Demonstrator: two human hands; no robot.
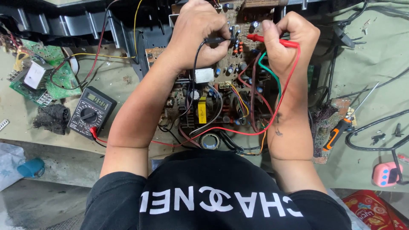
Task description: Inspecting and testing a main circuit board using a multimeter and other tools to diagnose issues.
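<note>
Two probes pinched on the circuit board: black probe in left hand, red probe in right hand, tips just beyond fingertips, nearly meeting. Best held steady, leads clear, multimeter well left of left hand.

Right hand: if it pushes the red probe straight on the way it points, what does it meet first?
The right hand aims the red probe leftward at the black probe tip, held by the left hand. It would likely meet that tip or the circuit board beneath; depth is unclear.
</note>
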